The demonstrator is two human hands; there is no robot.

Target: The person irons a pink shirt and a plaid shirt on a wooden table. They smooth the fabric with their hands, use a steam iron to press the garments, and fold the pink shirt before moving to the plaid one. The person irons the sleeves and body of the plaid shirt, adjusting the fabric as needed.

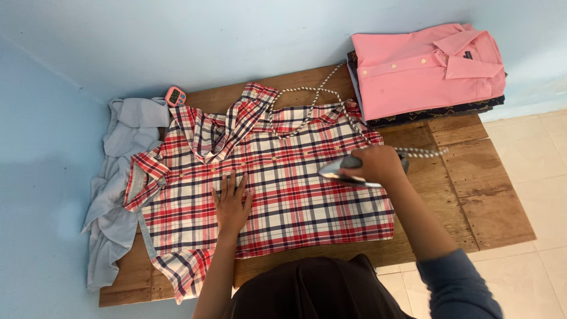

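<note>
Right grip [378, 165] around one iron [342, 170], on one plaid shirt [295, 195].

Pink shirt [425, 68]: folded, buttoned, collar to the right, on top of a stack at the bench's far right corner.
Dark patterned garment [437, 112]: folded under the pink one, edges showing.
Pale blue shirt [115, 195]: crumpled, draped over the bench's left end.
Pink timer [175, 95]: small, at the far left edge, touching the wall.
Bench [472, 189]: bare wooden boards.
Wall [177, 41]: light blue.
Floor [543, 147]: pale tiles.
</note>
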